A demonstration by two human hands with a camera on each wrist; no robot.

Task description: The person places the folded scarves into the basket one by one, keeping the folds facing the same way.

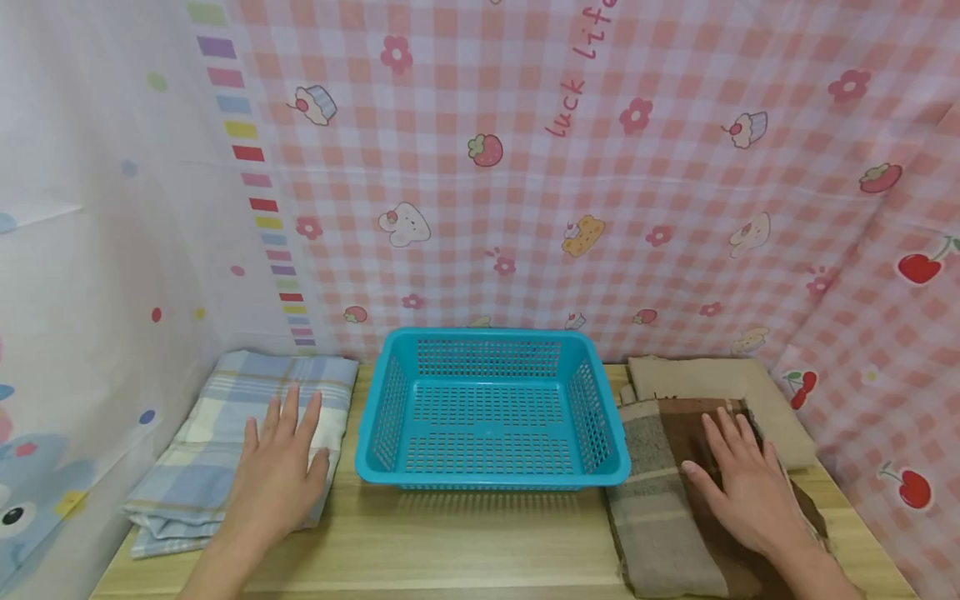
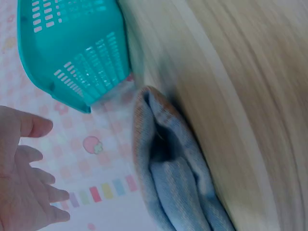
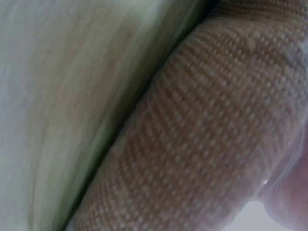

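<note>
My left hand (image 1: pixel 273 475) is over a folded blue-and-white plaid cloth (image 1: pixel 202 442), fingers spread and straight. In the left wrist view the hand (image 2: pixel 24 178) appears apart from the folded cloth (image 2: pixel 175 187), with nothing in its fingers. On the right, my right hand (image 1: pixel 750 492) lies flat-fingered over a folded brown and grey-beige striped cloth (image 1: pixel 660 500); whether it touches is hard to tell. Brown woven fabric (image 3: pixel 192 130) fills much of the right wrist view, with a bit of the hand (image 3: pixel 288 197) at the edge. Between the hands stands a turquoise plastic basket (image 1: pixel 487 479) with nothing inside.
A folded beige cloth (image 1: pixel 720 379) lies behind the brown one, partly covered by it. The wooden table (image 1: pixel 480 542) ends against a pink checked curtain (image 1: pixel 480 208) at the back, with hanging fabric on both sides.
</note>
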